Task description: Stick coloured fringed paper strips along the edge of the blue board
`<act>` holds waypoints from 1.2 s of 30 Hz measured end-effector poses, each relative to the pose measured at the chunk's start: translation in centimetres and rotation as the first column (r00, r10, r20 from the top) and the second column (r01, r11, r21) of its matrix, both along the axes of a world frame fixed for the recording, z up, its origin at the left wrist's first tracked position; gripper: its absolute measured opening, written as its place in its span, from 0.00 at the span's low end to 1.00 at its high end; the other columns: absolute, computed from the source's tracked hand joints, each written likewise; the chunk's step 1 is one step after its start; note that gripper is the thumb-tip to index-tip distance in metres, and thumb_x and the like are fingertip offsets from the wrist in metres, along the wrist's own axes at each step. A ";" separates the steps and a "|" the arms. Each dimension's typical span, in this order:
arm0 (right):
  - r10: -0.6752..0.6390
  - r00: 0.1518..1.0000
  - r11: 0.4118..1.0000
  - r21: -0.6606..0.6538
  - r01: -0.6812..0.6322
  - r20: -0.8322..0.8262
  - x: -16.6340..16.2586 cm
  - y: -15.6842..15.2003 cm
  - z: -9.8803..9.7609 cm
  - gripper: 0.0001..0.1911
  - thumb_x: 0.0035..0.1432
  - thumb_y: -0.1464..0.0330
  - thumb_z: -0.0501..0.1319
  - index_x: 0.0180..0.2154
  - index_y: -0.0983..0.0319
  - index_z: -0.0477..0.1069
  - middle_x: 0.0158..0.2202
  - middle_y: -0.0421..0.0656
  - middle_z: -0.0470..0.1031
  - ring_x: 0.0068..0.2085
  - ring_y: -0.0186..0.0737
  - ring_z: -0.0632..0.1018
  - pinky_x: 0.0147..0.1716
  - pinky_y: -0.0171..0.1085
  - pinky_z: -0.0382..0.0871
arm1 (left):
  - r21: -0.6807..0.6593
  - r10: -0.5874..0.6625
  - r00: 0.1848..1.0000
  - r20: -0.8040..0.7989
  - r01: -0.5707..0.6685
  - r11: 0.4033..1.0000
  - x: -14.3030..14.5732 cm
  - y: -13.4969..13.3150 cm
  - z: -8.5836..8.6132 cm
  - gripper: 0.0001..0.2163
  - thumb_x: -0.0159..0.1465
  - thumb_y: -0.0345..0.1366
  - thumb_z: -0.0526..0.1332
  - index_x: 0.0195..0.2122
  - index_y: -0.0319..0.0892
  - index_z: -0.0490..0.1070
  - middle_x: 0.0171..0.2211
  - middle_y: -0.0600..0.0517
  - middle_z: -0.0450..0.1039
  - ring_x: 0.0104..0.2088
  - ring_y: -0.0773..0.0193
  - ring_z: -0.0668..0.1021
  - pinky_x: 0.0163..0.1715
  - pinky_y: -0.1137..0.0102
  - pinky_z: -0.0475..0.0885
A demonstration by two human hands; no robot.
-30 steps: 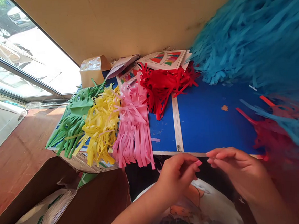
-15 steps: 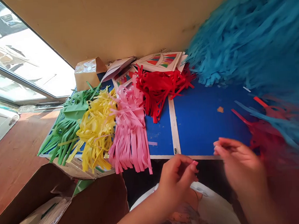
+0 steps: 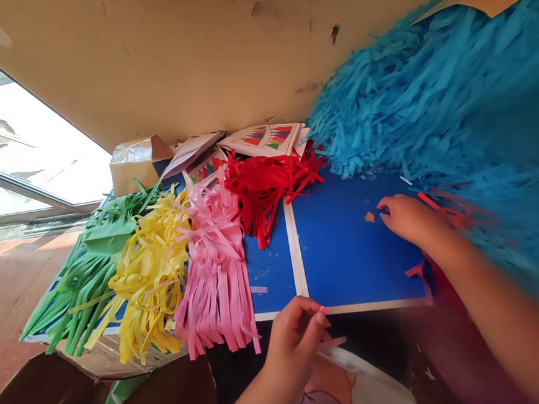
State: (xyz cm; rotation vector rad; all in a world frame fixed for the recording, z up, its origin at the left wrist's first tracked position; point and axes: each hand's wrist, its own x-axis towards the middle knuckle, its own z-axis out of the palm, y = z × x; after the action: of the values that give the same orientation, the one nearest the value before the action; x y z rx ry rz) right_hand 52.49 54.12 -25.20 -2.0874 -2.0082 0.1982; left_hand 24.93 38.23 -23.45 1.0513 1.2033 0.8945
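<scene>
My left hand is closed in a pinch in front of the table's near edge. A small pink bit of tissue paper strip shows at its fingertips, and more pale pink paper hangs below. My right hand reaches over the blue table top, fingertips closed beside a brown spot; whatever is between them is too small to make out. Left of the hands lie fringed paper bundles: pink, red, yellow and green.
A large pile of blue paper fringe fills the right side, with red strips at its lower edge. Printed cards and a brown paper bag stand along the wall. An open cardboard box sits below the table, front left.
My right hand has moved forward from the table's near edge onto the blue top. My left hand keeps its pinch. The whole view has shifted, with the table things now lower and further left.
</scene>
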 end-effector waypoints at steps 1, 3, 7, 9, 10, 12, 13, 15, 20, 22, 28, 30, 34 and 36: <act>-0.007 1.000 1.000 -0.002 0.007 -0.007 0.3 0.8 0.2 0.09 0.44 0.76 0.57 0.30 0.61 0.72 0.31 0.48 0.71 0.30 0.48 0.73 0.29 0.46 0.66 | -0.004 0.011 1.000 -0.009 -0.011 1.000 -0.1 0.1 -0.1 0.18 0.59 0.51 0.58 0.30 0.39 0.66 0.25 0.52 0.70 0.23 0.69 0.74 0.25 0.75 0.67; -0.007 1.000 1.000 0.006 0.007 -0.030 0.5 2.1 0.6 0.09 0.45 0.74 0.60 0.32 0.60 0.72 0.30 0.47 0.71 0.32 0.49 0.73 0.31 0.47 0.66 | -0.019 0.031 0.999 -0.007 -0.031 0.999 -0.3 0.3 -0.2 0.18 0.59 0.51 0.58 0.31 0.39 0.66 0.25 0.52 0.71 0.23 0.69 0.74 0.25 0.75 0.67; 0.052 0.994 0.999 0.011 -0.051 -0.099 -0.6 3.7 1.1 0.06 0.47 0.73 0.62 0.31 0.60 0.73 0.32 0.46 0.71 0.35 0.47 0.73 0.35 0.46 0.66 | -0.073 0.032 0.998 0.050 -0.028 0.997 -0.2 0.6 0.2 0.19 0.56 0.53 0.60 0.30 0.39 0.66 0.25 0.53 0.70 0.23 0.70 0.73 0.25 0.75 0.66; 0.075 0.988 0.997 0.011 -0.074 -0.135 -1.4 3.5 1.8 0.05 0.48 0.76 0.59 0.26 0.61 0.72 0.32 0.45 0.71 0.36 0.46 0.74 0.36 0.43 0.66 | -0.102 0.038 0.996 0.081 -0.030 0.994 0.0 0.6 0.5 0.20 0.55 0.54 0.61 0.29 0.39 0.66 0.24 0.54 0.69 0.22 0.71 0.72 0.24 0.76 0.66; 0.082 0.985 0.997 0.017 -0.081 -0.152 -1.8 3.1 2.3 0.06 0.50 0.76 0.58 0.25 0.62 0.72 0.32 0.46 0.71 0.36 0.45 0.74 0.37 0.42 0.65 | -0.116 0.044 0.994 0.096 -0.033 0.993 0.0 0.5 0.7 0.20 0.55 0.54 0.61 0.29 0.39 0.65 0.24 0.54 0.68 0.22 0.71 0.72 0.24 0.76 0.66; 0.087 0.975 0.996 0.051 -0.078 -0.205 -2.8 1.3 3.2 0.08 0.53 0.72 0.55 0.28 0.62 0.72 0.34 0.46 0.72 0.38 0.43 0.74 0.37 0.40 0.65 | -0.138 0.050 0.992 0.120 -0.034 0.990 0.0 0.4 1.0 0.20 0.54 0.54 0.62 0.28 0.39 0.65 0.23 0.55 0.68 0.21 0.72 0.72 0.23 0.76 0.65; 0.097 0.967 0.994 0.067 -0.084 -0.236 -3.4 -0.1 3.6 0.09 0.56 0.69 0.54 0.33 0.61 0.73 0.35 0.45 0.72 0.38 0.41 0.74 0.38 0.38 0.65 | -0.142 0.054 0.990 0.131 -0.035 0.989 0.0 0.4 1.1 0.20 0.54 0.54 0.62 0.28 0.39 0.65 0.23 0.55 0.67 0.21 0.72 0.72 0.23 0.76 0.65; 0.079 0.930 0.993 0.111 -0.041 -0.360 -5.2 -3.7 3.7 0.10 0.56 0.63 0.56 0.37 0.59 0.72 0.34 0.44 0.74 0.34 0.37 0.75 0.35 0.36 0.68 | -0.143 0.072 0.985 0.154 -0.050 0.988 0.1 0.3 1.2 0.21 0.53 0.55 0.62 0.28 0.39 0.64 0.23 0.55 0.67 0.21 0.72 0.72 0.23 0.76 0.66; -0.048 0.445 0.999 -0.054 -0.001 -0.894 -11.1 -13.3 1.3 0.11 0.47 0.60 0.66 0.32 0.59 0.72 0.30 0.41 0.75 0.29 0.37 0.76 0.30 0.35 0.73 | -0.111 0.133 0.971 0.199 -0.113 0.987 0.4 0.1 1.0 0.21 0.53 0.55 0.62 0.29 0.40 0.64 0.24 0.55 0.67 0.21 0.72 0.71 0.22 0.75 0.67; -0.093 0.256 0.995 -0.101 -0.016 -0.962 -12.8 -15.6 0.6 0.09 0.47 0.63 0.66 0.32 0.59 0.72 0.31 0.41 0.75 0.32 0.37 0.76 0.32 0.35 0.74 | -0.080 0.105 0.975 0.196 -0.091 0.993 0.5 -0.1 0.9 0.20 0.54 0.54 0.61 0.30 0.39 0.65 0.24 0.54 0.68 0.21 0.72 0.71 0.22 0.76 0.66; -0.145 0.053 0.989 -0.145 0.004 -0.988 -14.1 -17.1 0.7 0.07 0.49 0.67 0.66 0.33 0.58 0.72 0.33 0.41 0.74 0.34 0.37 0.76 0.32 0.33 0.74 | -0.014 0.078 0.985 0.154 -0.076 0.997 0.6 -0.7 0.6 0.19 0.57 0.53 0.60 0.30 0.38 0.66 0.26 0.51 0.71 0.23 0.71 0.72 0.23 0.75 0.67; -0.135 0.059 0.991 -0.133 0.027 -0.989 -14.0 -17.1 0.7 0.07 0.48 0.68 0.67 0.32 0.58 0.72 0.33 0.41 0.74 0.34 0.36 0.76 0.34 0.33 0.74 | 0.004 0.062 0.988 0.144 -0.064 0.998 0.6 -1.0 0.5 0.19 0.58 0.52 0.59 0.30 0.38 0.66 0.25 0.51 0.70 0.22 0.71 0.72 0.22 0.76 0.67; -0.089 0.097 0.996 -0.087 0.024 -0.991 -13.9 -17.2 0.4 0.06 0.49 0.69 0.66 0.32 0.57 0.72 0.33 0.40 0.73 0.33 0.34 0.76 0.32 0.31 0.74 | 0.045 0.045 0.994 0.097 -0.049 0.998 0.7 -1.4 0.3 0.15 0.61 0.48 0.58 0.31 0.38 0.67 0.22 0.53 0.68 0.20 0.70 0.71 0.22 0.75 0.67; -0.038 0.153 0.999 -0.038 0.001 -0.988 -13.7 -17.3 0.4 0.05 0.51 0.70 0.64 0.32 0.57 0.72 0.33 0.41 0.73 0.34 0.34 0.75 0.32 0.31 0.73 | 0.081 0.025 0.998 0.050 -0.029 0.996 0.5 -1.4 0.5 0.12 0.62 0.44 0.57 0.31 0.38 0.68 0.22 0.52 0.69 0.21 0.69 0.73 0.23 0.75 0.68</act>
State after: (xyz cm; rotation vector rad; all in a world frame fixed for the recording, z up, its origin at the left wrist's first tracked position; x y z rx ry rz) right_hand 38.81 36.86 -24.76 -1.2144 -1.0367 1.2527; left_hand 25.47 36.78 -22.99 1.0742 1.1512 0.9920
